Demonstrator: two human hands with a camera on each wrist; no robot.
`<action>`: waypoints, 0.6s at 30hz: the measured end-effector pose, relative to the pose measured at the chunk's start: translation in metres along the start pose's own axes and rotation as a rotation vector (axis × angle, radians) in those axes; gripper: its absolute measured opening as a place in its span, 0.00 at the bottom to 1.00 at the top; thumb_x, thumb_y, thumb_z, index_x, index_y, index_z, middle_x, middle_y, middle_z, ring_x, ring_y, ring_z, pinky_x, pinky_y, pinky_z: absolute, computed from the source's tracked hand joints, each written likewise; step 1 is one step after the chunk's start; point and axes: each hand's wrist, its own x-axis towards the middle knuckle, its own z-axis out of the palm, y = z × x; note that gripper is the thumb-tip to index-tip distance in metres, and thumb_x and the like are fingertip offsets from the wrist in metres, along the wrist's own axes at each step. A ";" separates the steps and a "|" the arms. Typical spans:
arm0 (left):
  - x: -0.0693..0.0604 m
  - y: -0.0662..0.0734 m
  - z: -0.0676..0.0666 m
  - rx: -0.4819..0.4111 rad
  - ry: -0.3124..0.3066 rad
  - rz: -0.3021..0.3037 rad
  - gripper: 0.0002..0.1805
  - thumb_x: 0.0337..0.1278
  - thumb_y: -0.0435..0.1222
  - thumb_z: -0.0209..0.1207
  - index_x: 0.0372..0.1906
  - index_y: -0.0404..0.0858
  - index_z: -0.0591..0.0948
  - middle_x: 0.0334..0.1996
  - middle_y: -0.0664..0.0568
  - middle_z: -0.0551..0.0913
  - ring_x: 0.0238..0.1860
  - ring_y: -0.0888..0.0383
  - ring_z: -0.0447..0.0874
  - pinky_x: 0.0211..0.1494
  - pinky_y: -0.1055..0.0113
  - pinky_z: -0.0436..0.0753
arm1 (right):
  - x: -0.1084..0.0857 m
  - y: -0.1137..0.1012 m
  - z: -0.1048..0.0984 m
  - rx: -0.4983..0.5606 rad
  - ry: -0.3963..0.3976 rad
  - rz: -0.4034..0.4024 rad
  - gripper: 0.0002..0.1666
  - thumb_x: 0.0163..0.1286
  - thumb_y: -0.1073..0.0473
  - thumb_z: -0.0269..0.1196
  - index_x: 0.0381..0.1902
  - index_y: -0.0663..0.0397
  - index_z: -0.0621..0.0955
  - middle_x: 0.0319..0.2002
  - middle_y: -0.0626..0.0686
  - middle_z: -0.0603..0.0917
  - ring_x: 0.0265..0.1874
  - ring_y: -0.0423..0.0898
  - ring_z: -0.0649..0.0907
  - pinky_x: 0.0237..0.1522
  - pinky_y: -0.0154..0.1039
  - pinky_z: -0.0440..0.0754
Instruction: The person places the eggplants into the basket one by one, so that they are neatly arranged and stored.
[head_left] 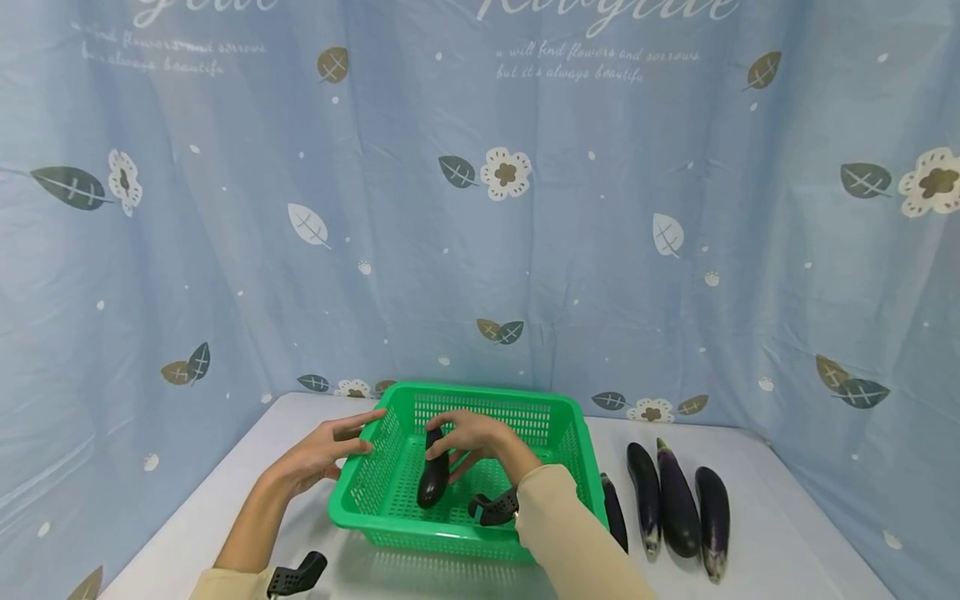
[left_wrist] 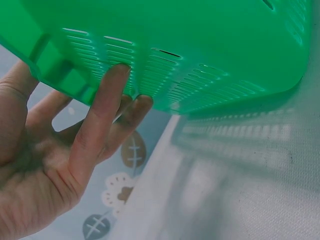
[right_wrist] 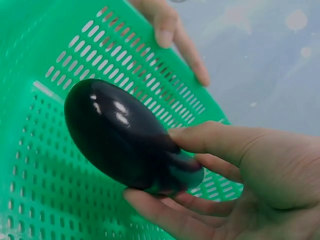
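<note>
My right hand (head_left: 468, 437) is inside the green plastic basket (head_left: 480, 527), gripping a dark eggplant (head_left: 432, 485). In the right wrist view, thumb and fingers hold the narrower end of this glossy eggplant (right_wrist: 117, 132), and its round end points away from the palm. Whether the eggplant touches the basket floor I cannot tell. My left hand (head_left: 322, 454) is at the basket's left side, with thumb and index finger at the rim. Seen from the left wrist, other fairly straight fingers (left_wrist: 102, 107) rest against the slotted outer wall.
Right of the basket on the white table (head_left: 787, 533) lie several eggplants, among them a slim one (head_left: 643, 492), a thick one (head_left: 678, 508) and a shorter one (head_left: 713, 517). Another eggplant (head_left: 615, 512) is partly hidden beside the basket. A blue patterned curtain (head_left: 420, 275) hangs behind.
</note>
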 end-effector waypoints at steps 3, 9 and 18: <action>0.001 -0.001 -0.001 0.001 -0.004 0.002 0.36 0.65 0.42 0.61 0.76 0.54 0.62 0.78 0.38 0.51 0.74 0.30 0.54 0.53 0.36 0.80 | 0.004 0.002 0.002 -0.021 -0.018 0.021 0.35 0.64 0.65 0.67 0.68 0.53 0.71 0.50 0.63 0.78 0.45 0.62 0.84 0.42 0.57 0.87; 0.002 -0.001 -0.001 -0.011 -0.011 -0.001 0.37 0.65 0.42 0.61 0.76 0.53 0.62 0.78 0.39 0.49 0.73 0.30 0.57 0.53 0.36 0.80 | 0.009 0.003 0.007 -0.050 -0.033 0.054 0.36 0.63 0.65 0.68 0.69 0.55 0.70 0.55 0.64 0.77 0.48 0.64 0.83 0.37 0.52 0.88; 0.001 0.000 -0.001 0.005 -0.007 -0.003 0.37 0.65 0.43 0.61 0.76 0.53 0.61 0.77 0.36 0.51 0.73 0.30 0.56 0.52 0.37 0.81 | 0.011 0.002 0.012 -0.093 -0.021 0.079 0.37 0.63 0.66 0.68 0.70 0.56 0.69 0.64 0.69 0.71 0.51 0.67 0.82 0.37 0.51 0.88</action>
